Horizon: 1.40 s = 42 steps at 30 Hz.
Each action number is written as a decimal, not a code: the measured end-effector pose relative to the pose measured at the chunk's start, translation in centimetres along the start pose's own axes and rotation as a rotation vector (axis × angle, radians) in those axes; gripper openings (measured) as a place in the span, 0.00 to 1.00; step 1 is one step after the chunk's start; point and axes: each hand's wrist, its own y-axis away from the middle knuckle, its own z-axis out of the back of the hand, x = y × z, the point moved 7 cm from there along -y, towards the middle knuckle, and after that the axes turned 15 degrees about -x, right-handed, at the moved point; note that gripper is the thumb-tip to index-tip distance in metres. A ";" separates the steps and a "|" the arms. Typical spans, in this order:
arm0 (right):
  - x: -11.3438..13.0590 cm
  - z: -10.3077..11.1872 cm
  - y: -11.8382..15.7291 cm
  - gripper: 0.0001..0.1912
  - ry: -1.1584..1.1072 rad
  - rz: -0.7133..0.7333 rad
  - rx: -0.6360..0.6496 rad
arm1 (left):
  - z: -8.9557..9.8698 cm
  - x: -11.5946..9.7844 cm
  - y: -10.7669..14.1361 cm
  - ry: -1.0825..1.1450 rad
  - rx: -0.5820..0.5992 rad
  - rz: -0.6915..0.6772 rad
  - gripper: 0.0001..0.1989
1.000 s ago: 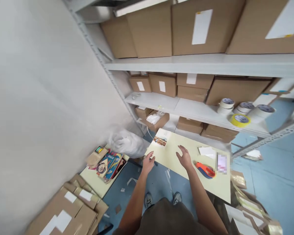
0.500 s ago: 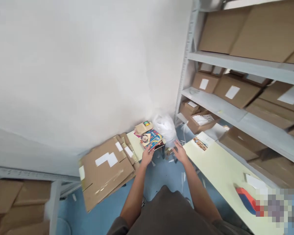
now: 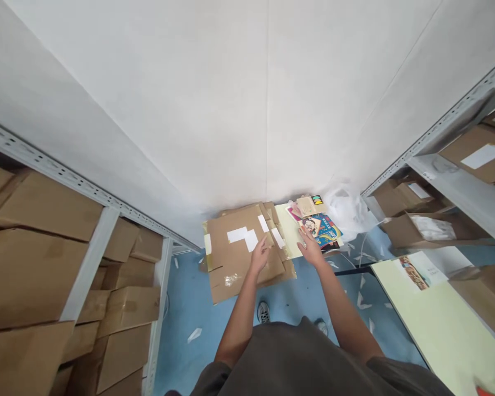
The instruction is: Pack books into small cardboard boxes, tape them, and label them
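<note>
My left hand is over the near right part of a stack of flattened cardboard boxes, index finger stretched out, nothing in it. Whether it touches the top sheet I cannot tell. Beside it, my right hand reaches the left edge of a pile of colourful booklets, fingers apart; contact with them is unclear. A tan packet with a bright picture lies at the back of the pile. Both the pile and part of the cardboard rest on a low pale table.
A white plastic bag sits right of the booklets. Shelves of brown boxes stand at left, more boxes at right. A pale table bears a printed sheet. Paper scraps litter the blue floor.
The view has turned left, so the cardboard and booklets appear further right. My left hand has moved from the booklets to over the cardboard; my right hand has come from near the bag to the booklets.
</note>
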 end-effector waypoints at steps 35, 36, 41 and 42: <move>-38.6 11.2 -14.8 0.32 0.067 -0.502 -0.039 | -49.4 -1.8 -11.7 -0.180 0.272 -0.068 0.30; -39.6 10.3 -14.9 0.32 0.068 -0.518 -0.030 | -50.5 -0.9 -12.1 -0.185 0.273 -0.050 0.29; -45.4 5.8 -16.7 0.31 0.104 -0.584 0.035 | -54.2 3.0 -13.9 -0.164 0.297 -0.046 0.27; -46.6 4.9 -17.4 0.31 0.112 -0.591 0.045 | -54.6 3.6 -14.3 -0.165 0.300 -0.053 0.26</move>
